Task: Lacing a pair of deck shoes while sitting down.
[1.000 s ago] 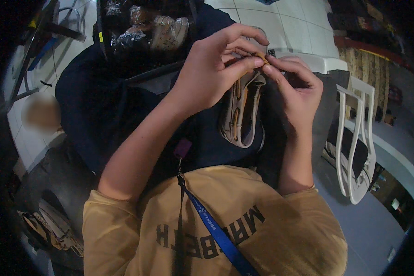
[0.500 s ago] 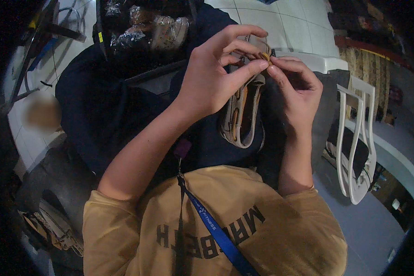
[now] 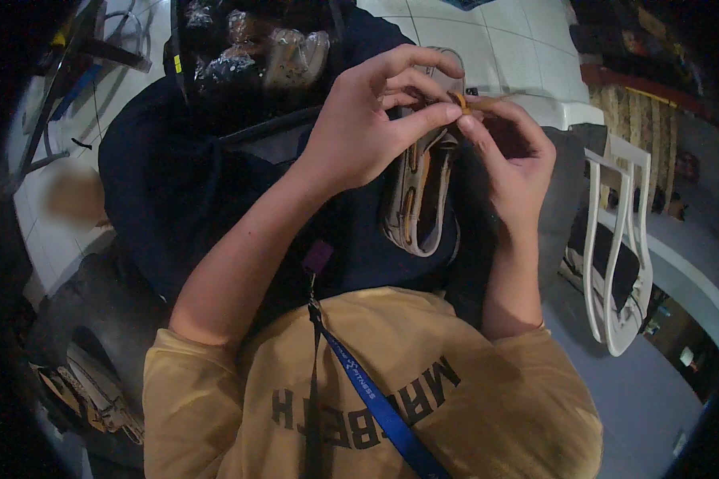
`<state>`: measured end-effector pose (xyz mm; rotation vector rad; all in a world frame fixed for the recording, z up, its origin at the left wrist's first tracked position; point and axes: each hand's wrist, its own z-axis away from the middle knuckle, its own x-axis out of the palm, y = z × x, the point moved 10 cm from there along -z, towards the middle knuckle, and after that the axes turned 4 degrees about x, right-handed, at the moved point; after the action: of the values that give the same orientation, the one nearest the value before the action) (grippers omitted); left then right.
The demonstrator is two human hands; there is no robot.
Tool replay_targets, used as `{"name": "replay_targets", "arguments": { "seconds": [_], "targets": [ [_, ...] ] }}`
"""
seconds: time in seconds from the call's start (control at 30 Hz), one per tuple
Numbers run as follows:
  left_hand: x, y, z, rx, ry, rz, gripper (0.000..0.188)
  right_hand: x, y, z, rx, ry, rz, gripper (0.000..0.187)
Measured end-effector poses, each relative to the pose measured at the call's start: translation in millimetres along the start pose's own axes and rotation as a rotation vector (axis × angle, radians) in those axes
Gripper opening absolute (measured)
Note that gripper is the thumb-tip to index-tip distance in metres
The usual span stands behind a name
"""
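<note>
A beige boat shoe (image 3: 390, 217) with tan lacing along its side rests on my dark-clothed lap, its heel opening toward me. Above its front part, my left hand (image 3: 363, 120) pinches a short tan-yellow lace (image 3: 462, 102) between thumb and fingers. Its other fingers curl over the shoe and partly cover it. Facing it from the right, my right hand (image 3: 523, 156) is closed on the same lace, thumb and forefinger meeting the left thumb. Whether the lace is knotted or looped there is too small to tell.
A black crate (image 3: 272, 120) beyond my left arm holds several shoes in clear plastic (image 3: 295, 60). At the right stands a white plastic chair (image 3: 615, 255). More footwear (image 3: 96, 391) lies at the lower left. A blue lanyard (image 3: 375, 399) hangs across my shirt.
Both hands have shifted slightly left and toward me, still pinching the lace. More of the lace shows between the fingers, and the shoe has barely moved.
</note>
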<state>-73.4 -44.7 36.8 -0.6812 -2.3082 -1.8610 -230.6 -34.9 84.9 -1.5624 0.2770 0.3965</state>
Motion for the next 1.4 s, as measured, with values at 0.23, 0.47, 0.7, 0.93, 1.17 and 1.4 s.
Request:
{"name": "replay_targets", "arguments": {
  "seconds": [0.23, 0.47, 0.7, 0.93, 1.17, 1.4],
  "targets": [
    [-2, -13, -1, -0.194, 0.038, 0.189, 0.04, 12, -56, 10, -0.542, 0.061, 0.543, 0.019],
    [-5, -7, -2, -0.134, 0.017, 0.147, 0.039, 8, -37, 1, -0.334, 0.048, 0.364, 0.018],
    [-14, 6, -1, -0.075, 0.053, -0.366, 0.037, 1, -22, -2, -0.236, 0.044, 0.187, 0.018],
    [-5, 0, 1, -0.069, 0.097, 0.043, 0.041, 8, -36, 4, -0.359, 0.049, 0.323, 0.018],
    [-5, -3, 0, -0.08, 0.079, 0.178, 0.038, 4, -6, -3, -0.014, 0.092, -0.011, 0.025],
    [-9, -11, 0, -0.195, 0.054, 0.183, 0.035, 11, -45, 6, -0.439, 0.085, 0.38, 0.025]
  ]
}}
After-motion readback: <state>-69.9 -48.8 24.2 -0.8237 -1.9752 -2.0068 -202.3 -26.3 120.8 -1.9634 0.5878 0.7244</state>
